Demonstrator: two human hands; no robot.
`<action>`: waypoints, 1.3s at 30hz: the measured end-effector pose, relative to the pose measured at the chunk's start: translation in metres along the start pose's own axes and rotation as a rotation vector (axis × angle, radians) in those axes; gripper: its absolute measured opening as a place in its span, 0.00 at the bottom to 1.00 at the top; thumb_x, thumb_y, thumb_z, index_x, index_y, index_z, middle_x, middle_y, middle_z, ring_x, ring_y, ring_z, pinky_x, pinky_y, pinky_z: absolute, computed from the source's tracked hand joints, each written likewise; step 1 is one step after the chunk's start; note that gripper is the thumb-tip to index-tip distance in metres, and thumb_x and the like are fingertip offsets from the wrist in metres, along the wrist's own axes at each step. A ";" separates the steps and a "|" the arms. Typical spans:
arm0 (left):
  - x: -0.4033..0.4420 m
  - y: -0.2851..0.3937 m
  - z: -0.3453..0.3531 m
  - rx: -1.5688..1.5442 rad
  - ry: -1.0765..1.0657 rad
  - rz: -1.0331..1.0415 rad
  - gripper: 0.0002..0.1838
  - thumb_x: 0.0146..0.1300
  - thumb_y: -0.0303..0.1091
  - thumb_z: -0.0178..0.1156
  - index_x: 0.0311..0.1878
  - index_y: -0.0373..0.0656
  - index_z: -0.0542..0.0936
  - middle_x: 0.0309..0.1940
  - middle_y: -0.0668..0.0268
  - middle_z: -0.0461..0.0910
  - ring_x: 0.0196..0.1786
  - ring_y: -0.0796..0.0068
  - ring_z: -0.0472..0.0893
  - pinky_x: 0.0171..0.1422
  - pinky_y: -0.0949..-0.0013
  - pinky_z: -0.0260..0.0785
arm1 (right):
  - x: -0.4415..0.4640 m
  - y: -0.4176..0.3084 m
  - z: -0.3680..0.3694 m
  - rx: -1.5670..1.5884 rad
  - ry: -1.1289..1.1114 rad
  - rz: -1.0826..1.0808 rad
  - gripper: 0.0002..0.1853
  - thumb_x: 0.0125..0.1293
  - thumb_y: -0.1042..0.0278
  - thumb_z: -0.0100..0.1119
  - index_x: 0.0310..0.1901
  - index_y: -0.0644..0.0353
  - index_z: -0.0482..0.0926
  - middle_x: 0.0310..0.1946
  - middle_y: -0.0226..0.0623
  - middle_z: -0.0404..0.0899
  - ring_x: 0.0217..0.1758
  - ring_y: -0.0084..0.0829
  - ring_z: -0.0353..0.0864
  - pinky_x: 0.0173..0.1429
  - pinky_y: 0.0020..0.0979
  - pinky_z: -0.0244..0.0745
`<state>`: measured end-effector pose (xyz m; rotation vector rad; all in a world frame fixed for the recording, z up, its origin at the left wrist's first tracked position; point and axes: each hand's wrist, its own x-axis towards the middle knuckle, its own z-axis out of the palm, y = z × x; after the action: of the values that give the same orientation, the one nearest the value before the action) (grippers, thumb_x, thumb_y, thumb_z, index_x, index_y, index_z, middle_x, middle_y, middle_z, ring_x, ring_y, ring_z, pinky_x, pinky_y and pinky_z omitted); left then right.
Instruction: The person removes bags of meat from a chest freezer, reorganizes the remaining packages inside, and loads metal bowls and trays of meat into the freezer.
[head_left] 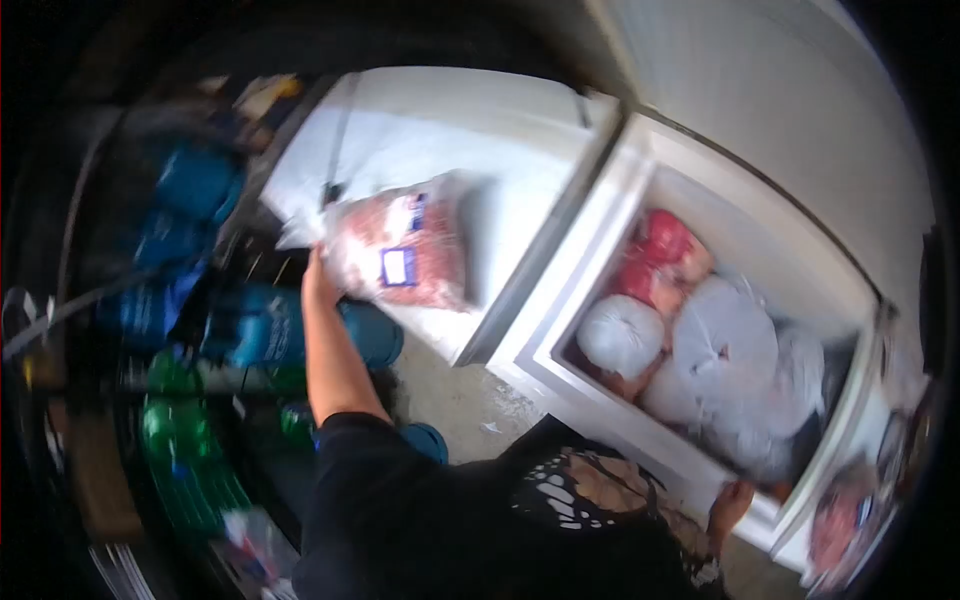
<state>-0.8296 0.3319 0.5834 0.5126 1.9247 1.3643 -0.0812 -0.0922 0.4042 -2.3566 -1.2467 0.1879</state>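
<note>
The two hands are held wide apart. The left arm is stretched forward and to the left, almost straight, and the gathered neck of a clear bag of meat (415,245) is gripped by the left hand (319,278). The bag is held over the near left part of a white lid (480,120); whether its weight is borne by the lid cannot be told. The right arm is kept low, and the right hand (733,505) is set at the near rim of an open chest freezer (590,415), toward its right end; whether the rim is grasped cannot be told.

In the freezer, red bags (662,245) are piled at the far left and whitish bags (725,340) across the middle and right; their contents are mostly hidden by cloudy plastic. To the right of the freezer, a pack of something red (838,525) is blurred. On the left, blue cylinders (262,325) and green bottles (175,425) are partly lost in shadow. The fingers of the left hand are partly concealed by the bag.
</note>
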 end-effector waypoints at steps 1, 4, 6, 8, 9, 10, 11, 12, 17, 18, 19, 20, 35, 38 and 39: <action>0.019 -0.009 -0.003 -0.128 -0.279 0.006 0.27 0.55 0.48 0.58 0.52 0.38 0.72 0.48 0.57 0.74 0.47 0.61 0.74 0.46 0.60 0.71 | 0.003 -0.010 -0.001 0.146 0.016 0.025 0.01 0.47 0.79 0.47 0.22 0.65 0.66 0.22 0.45 0.65 0.27 0.44 0.64 0.32 0.42 0.60; 0.087 -0.028 -0.003 0.081 -0.445 -0.017 0.24 0.56 0.48 0.56 0.49 0.39 0.74 0.46 0.57 0.76 0.45 0.62 0.76 0.45 0.61 0.71 | 0.000 -0.019 -0.005 0.043 0.123 -0.012 0.03 0.45 0.80 0.49 0.22 0.63 0.66 0.21 0.43 0.64 0.27 0.41 0.65 0.31 0.37 0.60; 0.124 -0.033 -0.009 0.283 -0.352 0.064 0.23 0.57 0.48 0.55 0.47 0.39 0.75 0.44 0.57 0.76 0.43 0.63 0.76 0.44 0.62 0.71 | 0.000 -0.021 -0.015 -0.081 0.073 0.049 0.04 0.46 0.79 0.51 0.26 0.64 0.69 0.26 0.46 0.69 0.33 0.48 0.69 0.37 0.41 0.65; 0.132 -0.027 -0.015 0.501 -0.195 0.187 0.21 0.57 0.47 0.54 0.45 0.39 0.76 0.42 0.56 0.77 0.42 0.63 0.77 0.43 0.63 0.72 | -0.004 -0.024 -0.015 -0.084 0.090 0.142 0.03 0.47 0.78 0.51 0.26 0.64 0.69 0.27 0.46 0.70 0.35 0.49 0.70 0.39 0.42 0.66; 0.130 -0.025 -0.021 0.611 -0.125 0.254 0.21 0.58 0.47 0.54 0.44 0.39 0.77 0.41 0.56 0.78 0.41 0.63 0.78 0.42 0.63 0.72 | -0.003 -0.024 -0.015 -0.090 0.116 0.118 0.03 0.47 0.77 0.51 0.26 0.64 0.69 0.28 0.46 0.70 0.35 0.49 0.70 0.39 0.42 0.66; 0.132 -0.023 -0.029 0.720 -0.066 0.314 0.20 0.58 0.47 0.53 0.43 0.39 0.77 0.41 0.56 0.78 0.41 0.64 0.78 0.42 0.63 0.72 | -0.001 -0.025 -0.016 -0.084 0.116 0.116 0.03 0.47 0.77 0.52 0.26 0.64 0.70 0.28 0.46 0.71 0.35 0.49 0.71 0.39 0.42 0.67; 0.136 -0.021 -0.040 0.835 -0.029 0.387 0.20 0.58 0.47 0.53 0.42 0.39 0.78 0.40 0.56 0.79 0.40 0.64 0.79 0.41 0.64 0.72 | -0.001 -0.025 -0.019 -0.075 0.117 0.112 0.03 0.47 0.77 0.53 0.25 0.64 0.70 0.28 0.46 0.72 0.34 0.49 0.71 0.39 0.43 0.68; 0.142 -0.020 -0.052 0.967 -0.010 0.475 0.19 0.59 0.47 0.52 0.41 0.39 0.78 0.39 0.56 0.79 0.39 0.64 0.79 0.41 0.64 0.72 | -0.002 -0.025 -0.020 -0.068 0.121 0.109 0.03 0.47 0.76 0.53 0.25 0.64 0.71 0.28 0.47 0.72 0.34 0.49 0.72 0.39 0.44 0.68; 0.078 0.018 -0.038 0.807 0.532 0.590 0.22 0.60 0.47 0.52 0.35 0.34 0.80 0.31 0.49 0.80 0.33 0.60 0.80 0.38 0.60 0.71 | -0.016 -0.010 -0.018 0.014 0.174 0.063 0.05 0.45 0.78 0.55 0.27 0.62 0.73 0.35 0.46 0.75 0.39 0.47 0.74 0.45 0.40 0.71; -0.001 0.039 -0.003 0.635 0.505 0.587 0.23 0.59 0.48 0.53 0.35 0.32 0.79 0.29 0.47 0.79 0.31 0.59 0.79 0.37 0.59 0.70 | -0.017 -0.007 -0.020 0.026 0.171 0.054 0.05 0.45 0.78 0.55 0.27 0.62 0.73 0.35 0.46 0.75 0.39 0.47 0.74 0.45 0.40 0.71; -0.048 0.052 0.027 0.479 0.463 0.564 0.25 0.59 0.49 0.54 0.36 0.30 0.78 0.27 0.45 0.78 0.30 0.58 0.78 0.36 0.58 0.69 | -0.017 -0.008 -0.024 0.020 0.157 0.051 0.04 0.45 0.78 0.55 0.27 0.62 0.73 0.34 0.46 0.75 0.38 0.47 0.74 0.44 0.40 0.71; -0.035 0.066 0.032 0.628 0.268 0.739 0.26 0.56 0.49 0.58 0.37 0.27 0.77 0.30 0.49 0.79 0.30 0.60 0.77 0.35 0.59 0.70 | -0.013 -0.010 -0.025 0.048 0.160 0.066 0.04 0.45 0.78 0.55 0.26 0.63 0.73 0.33 0.45 0.75 0.38 0.46 0.74 0.44 0.40 0.71; -0.328 0.075 0.275 0.767 -0.563 1.322 0.15 0.56 0.30 0.60 0.40 0.26 0.76 0.36 0.51 0.79 0.39 0.67 0.77 0.47 0.66 0.67 | -0.011 -0.002 -0.030 0.091 0.128 0.123 0.07 0.45 0.77 0.56 0.29 0.62 0.71 0.33 0.41 0.74 0.39 0.44 0.73 0.45 0.41 0.68; -0.391 0.009 0.315 0.560 -0.891 1.285 0.09 0.54 0.24 0.60 0.36 0.30 0.73 0.32 0.60 0.74 0.36 0.72 0.73 0.42 0.69 0.66 | -0.014 -0.001 -0.032 0.154 0.240 0.076 0.10 0.47 0.76 0.56 0.34 0.62 0.72 0.35 0.42 0.74 0.42 0.44 0.73 0.48 0.39 0.68; -0.433 -0.011 0.325 0.642 -1.005 1.269 0.06 0.54 0.23 0.59 0.32 0.32 0.71 0.30 0.66 0.71 0.33 0.74 0.70 0.38 0.71 0.65 | -0.016 0.000 -0.032 0.190 0.251 0.091 0.11 0.47 0.76 0.56 0.35 0.62 0.72 0.36 0.43 0.74 0.43 0.44 0.73 0.49 0.39 0.68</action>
<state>-0.2988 0.2473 0.6508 2.4396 1.0057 0.6701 -0.0802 -0.1161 0.4313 -2.1955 -0.9606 0.0355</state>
